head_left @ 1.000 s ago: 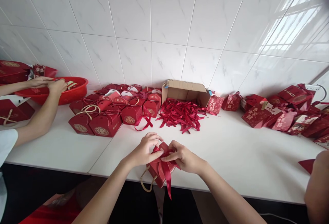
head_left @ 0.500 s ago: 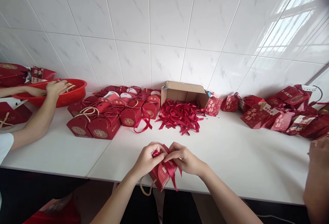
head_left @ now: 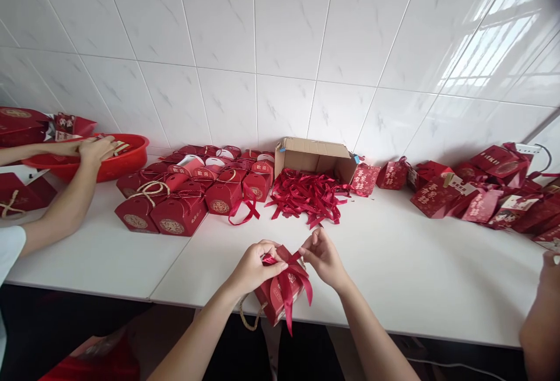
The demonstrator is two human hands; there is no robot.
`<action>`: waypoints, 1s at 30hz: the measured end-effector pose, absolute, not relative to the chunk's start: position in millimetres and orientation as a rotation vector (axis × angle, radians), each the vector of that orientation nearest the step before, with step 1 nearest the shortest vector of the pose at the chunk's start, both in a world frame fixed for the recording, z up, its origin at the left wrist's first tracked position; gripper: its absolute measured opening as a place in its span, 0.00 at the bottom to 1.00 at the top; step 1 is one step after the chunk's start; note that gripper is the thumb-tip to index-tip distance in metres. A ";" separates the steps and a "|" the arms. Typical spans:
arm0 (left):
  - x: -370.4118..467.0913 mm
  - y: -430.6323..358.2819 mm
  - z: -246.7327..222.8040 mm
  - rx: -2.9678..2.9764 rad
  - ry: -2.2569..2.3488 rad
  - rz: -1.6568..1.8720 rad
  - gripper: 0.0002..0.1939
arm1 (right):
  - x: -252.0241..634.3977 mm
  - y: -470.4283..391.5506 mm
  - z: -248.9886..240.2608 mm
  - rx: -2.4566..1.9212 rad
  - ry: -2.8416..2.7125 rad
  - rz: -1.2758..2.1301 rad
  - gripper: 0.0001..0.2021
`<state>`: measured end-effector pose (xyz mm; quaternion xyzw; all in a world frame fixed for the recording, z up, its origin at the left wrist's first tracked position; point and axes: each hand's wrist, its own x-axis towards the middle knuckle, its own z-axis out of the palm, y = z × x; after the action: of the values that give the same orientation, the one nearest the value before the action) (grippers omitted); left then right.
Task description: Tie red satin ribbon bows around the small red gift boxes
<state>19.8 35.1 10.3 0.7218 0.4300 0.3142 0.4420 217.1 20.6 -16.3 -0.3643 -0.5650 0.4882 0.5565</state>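
A red gift box (head_left: 272, 299) with a twisted rope handle (head_left: 250, 321) sits at the table's front edge before me. A dark red satin ribbon (head_left: 287, 296) is looped in a bow on its top, with two tails hanging over the front. My left hand (head_left: 258, 265) pinches the bow's left loop between thumb and fingers. On the other side, my right hand (head_left: 322, 257) pinches the right loop and holds it out to the right. Part of the box top is hidden by my left hand.
Rows of red gift boxes (head_left: 177, 215) stand at back left. Loose ribbons (head_left: 306, 194) spill from a cardboard box (head_left: 315, 146). More red boxes (head_left: 437, 194) are piled at right. A co-worker's hands (head_left: 94, 150) reach into a red basin (head_left: 140, 156); another person's arm (head_left: 542, 311) is at far right.
My right hand has moved right and slightly up, drawing a ribbon loop outward. The bow now shows more clearly and its tails hang farther left. The arm at far right has shifted lower.
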 end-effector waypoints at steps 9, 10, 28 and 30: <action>8.7 25.2 24.1 1.783 0.961 0.669 0.11 | 215.4 10.8 -22.1 -0.940 -1.237 1.199 0.18; 7.3 23.5 25.6 1.783 0.936 0.668 0.10 | 217.6 8.4 -19.8 -0.956 -1.254 1.224 0.20; 22.0 20.1 15.1 1.775 1.081 0.788 0.06 | 206.5 3.8 -13.2 -1.209 -1.301 1.101 0.20; 21.9 20.8 14.3 1.792 1.071 0.786 0.05 | 207.1 4.8 -15.2 -1.208 -1.294 1.080 0.20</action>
<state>21.9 20.8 14.3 0.7216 0.4310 0.3163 0.4399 207.1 4.8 -15.2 -0.5014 -0.5370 0.4483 0.5091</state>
